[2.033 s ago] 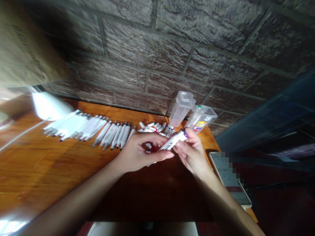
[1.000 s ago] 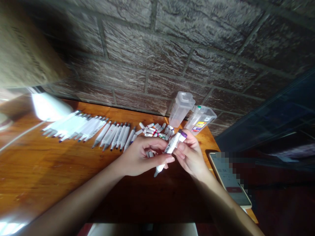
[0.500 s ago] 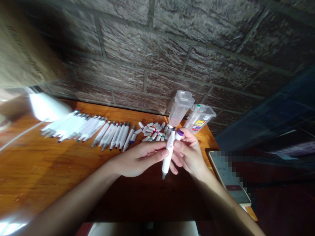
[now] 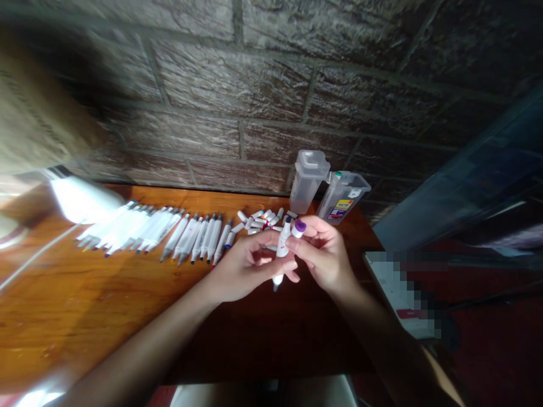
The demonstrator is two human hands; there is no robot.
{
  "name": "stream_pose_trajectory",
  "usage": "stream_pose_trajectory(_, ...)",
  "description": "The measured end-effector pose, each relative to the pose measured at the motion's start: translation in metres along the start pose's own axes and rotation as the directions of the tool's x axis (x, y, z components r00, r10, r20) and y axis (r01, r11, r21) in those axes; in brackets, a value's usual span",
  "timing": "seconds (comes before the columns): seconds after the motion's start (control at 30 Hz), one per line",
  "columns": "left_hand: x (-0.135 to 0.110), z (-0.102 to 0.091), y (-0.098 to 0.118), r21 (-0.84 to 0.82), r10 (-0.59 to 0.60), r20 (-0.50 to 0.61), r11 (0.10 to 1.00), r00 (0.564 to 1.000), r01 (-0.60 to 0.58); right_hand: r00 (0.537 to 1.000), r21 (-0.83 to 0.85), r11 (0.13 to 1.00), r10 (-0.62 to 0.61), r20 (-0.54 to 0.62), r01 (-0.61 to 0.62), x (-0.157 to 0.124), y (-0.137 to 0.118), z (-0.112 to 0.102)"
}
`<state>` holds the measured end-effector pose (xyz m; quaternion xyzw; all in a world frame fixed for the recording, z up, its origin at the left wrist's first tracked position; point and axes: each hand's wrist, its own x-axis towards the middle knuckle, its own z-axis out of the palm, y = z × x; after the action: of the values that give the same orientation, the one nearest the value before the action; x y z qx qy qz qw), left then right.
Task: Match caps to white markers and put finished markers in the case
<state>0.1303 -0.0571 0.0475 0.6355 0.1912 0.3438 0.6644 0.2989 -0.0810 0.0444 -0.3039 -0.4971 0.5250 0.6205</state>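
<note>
My left hand (image 4: 241, 271) is closed around a white marker (image 4: 283, 244), held uncapped with a dark nib at the top and a grey tip pointing down. Between the fingers of my right hand (image 4: 324, 254) is a white marker cap with a purple end (image 4: 299, 227), right beside the upper end of the marker. Behind my hands lies a pile of loose caps (image 4: 258, 217), partly hidden by them. To the left, a long row of uncapped markers (image 4: 186, 237) rests on the wooden table.
Two clear plastic cases (image 4: 309, 181) stand by the brick wall (image 4: 203, 124); the right-hand case (image 4: 345, 198) holds a green-ended marker. A white lamp (image 4: 82, 195) with a cable is at the left. A phone (image 4: 399, 294), partly pixelated, lies at the right table edge.
The marker and the cap in my hands have shifted slightly left and up in view. My left thumb now lies further across the marker. The camera view has tilted a little.
</note>
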Motion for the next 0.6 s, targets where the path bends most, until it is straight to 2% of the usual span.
stream_pose_trajectory(0.07,0.0002,-0.0007,-0.0003,0.019,0.002,-0.037,1.000,0.999,-0.001,1.000,-0.027,0.999,-0.021,-0.011,0.021,0.0003,-0.0018,0.0027)
stream_pose_trajectory(0.13,0.0000,-0.0014,0.0022,0.056,0.008,-0.016,0.998,1.000,-0.007,0.999,-0.040,0.999,-0.033,-0.002,0.033,0.0010,-0.0040,0.0044)
stream_pose_trajectory(0.23,-0.0005,-0.0014,0.0072,0.056,0.018,0.077,0.998,0.997,-0.022,1.000,-0.038,0.999,-0.019,0.008,0.019,0.0020,-0.0047,0.0033)
stream_pose_trajectory(0.37,-0.0014,-0.0013,0.0092,-0.042,-0.009,0.222,0.999,0.975,0.018,0.999,0.002,0.999,0.043,-0.004,-0.043,0.0013,-0.0011,-0.0007)
stream_pose_trajectory(0.47,-0.0018,-0.0030,0.0083,-0.064,-0.031,0.268,0.997,0.963,0.050,0.997,0.036,0.996,0.079,-0.012,-0.079,0.0004,0.0002,-0.0011)
stream_pose_trajectory(0.6,-0.0020,-0.0052,0.0092,-0.059,-0.030,0.327,0.997,0.945,0.052,0.998,0.052,0.996,0.067,-0.002,-0.067,-0.0001,-0.0018,0.0012)
